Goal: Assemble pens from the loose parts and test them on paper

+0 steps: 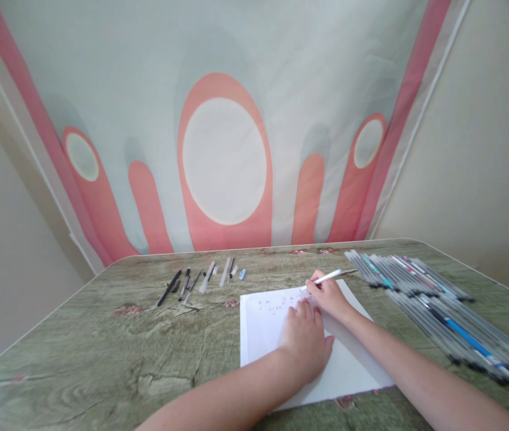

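A white sheet of paper lies on the wood-patterned table, with small dark marks across its upper part. My left hand rests flat on the paper, fingers apart and holding nothing. Just beyond it and to the right, my right hand grips a white pen between closed fingers. The pen slants down to the left, its tip at the paper's upper part beside the marks.
Many clear-barrelled pens lie in two groups on the right of the table. Left of the paper are several pen parts, including a black pen, clear tubes and a small blue cap. A patterned cloth hangs behind.
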Demonstrator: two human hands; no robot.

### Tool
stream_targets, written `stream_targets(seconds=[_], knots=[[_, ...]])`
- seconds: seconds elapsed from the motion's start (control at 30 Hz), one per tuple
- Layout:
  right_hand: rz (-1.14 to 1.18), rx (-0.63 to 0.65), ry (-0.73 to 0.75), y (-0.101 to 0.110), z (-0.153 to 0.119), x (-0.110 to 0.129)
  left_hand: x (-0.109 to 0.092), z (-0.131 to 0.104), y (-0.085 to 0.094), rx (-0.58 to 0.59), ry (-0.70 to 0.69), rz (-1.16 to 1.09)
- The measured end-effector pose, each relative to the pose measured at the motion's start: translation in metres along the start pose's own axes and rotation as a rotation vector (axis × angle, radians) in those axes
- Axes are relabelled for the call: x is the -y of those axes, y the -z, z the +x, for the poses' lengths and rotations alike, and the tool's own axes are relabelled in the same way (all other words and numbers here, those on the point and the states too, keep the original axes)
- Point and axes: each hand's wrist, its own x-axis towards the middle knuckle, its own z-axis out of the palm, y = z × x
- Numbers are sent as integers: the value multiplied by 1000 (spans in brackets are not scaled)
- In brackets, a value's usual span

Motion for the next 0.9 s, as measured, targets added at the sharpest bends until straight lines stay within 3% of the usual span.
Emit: stream_targets(seconds=[0.67, 0.8, 0.9], knots=[[54, -32, -79, 7, 0, 9, 1, -1, 8, 29, -6, -10], [125, -38, -43, 7, -1, 6, 14, 5, 23, 62, -51, -34], [196, -29, 10, 7, -3, 7, 36, 12, 36, 94, -53, -84]])
